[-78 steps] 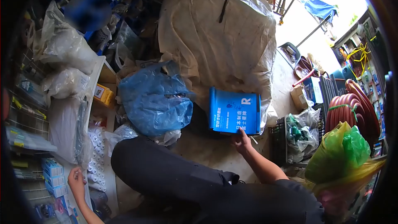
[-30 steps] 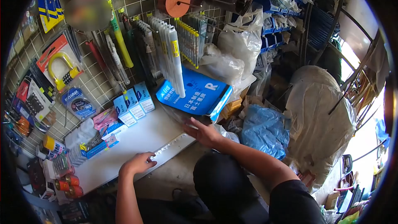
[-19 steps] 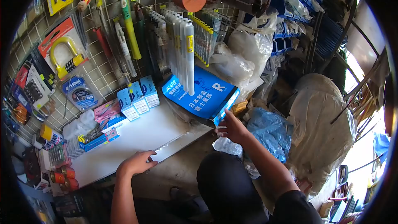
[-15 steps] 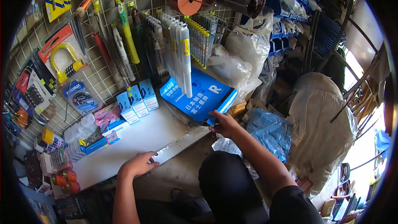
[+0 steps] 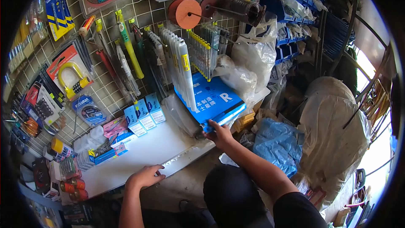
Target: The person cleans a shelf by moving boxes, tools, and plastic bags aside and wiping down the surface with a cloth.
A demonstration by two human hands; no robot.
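Observation:
In the head view, my right hand (image 5: 220,135) grips the near corner of a flat blue box (image 5: 211,97) with white lettering and a large R. The box lies towards the back of the white shelf, partly behind a hanging row of white packaged tools (image 5: 179,61). Clear plastic wrapping (image 5: 181,116) lies along its left side. My left hand (image 5: 146,176) rests by the shelf's front edge, fingers apart and holding nothing.
Small blue-and-white boxes (image 5: 145,116) stand on the white shelf (image 5: 147,147). Above it, a wire grid carries a yellow padlock pack (image 5: 69,78) and several tools. Plastic bags (image 5: 249,67) crowd the right end; a blue bag (image 5: 276,143) lies below.
My right hand has pushed the blue box further back on the shelf, and the box has turned somewhat. My left hand stays by the front edge. The whole view has shifted slightly.

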